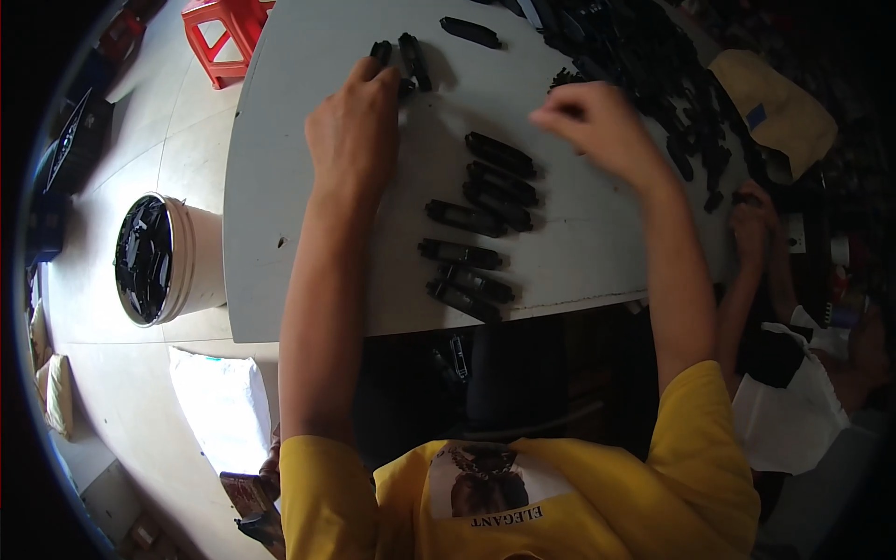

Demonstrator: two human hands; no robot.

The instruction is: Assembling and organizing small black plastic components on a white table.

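My left hand [353, 131] is at the far left part of the table, its fingers closed on a long black plastic part [381, 50] whose end sticks out beyond them. Right beside it lies another black plastic part [413, 63]. Slightly blurred, my right hand [602, 126] hangs over the table with thumb and fingers pinched; whatever they may hold is too small or hidden. Between my forearms, several like black parts [464, 217] lie in a loose column running toward the near edge. One more black part [470, 33] rests alone farther away.
A big heap of black parts [644, 70] covers the table's far right, by a tan bag [775, 107]. Another person's hands [749, 219] are at the right edge. On the floor at left stand a white bucket [196, 261] of black pieces and a red stool [227, 42].
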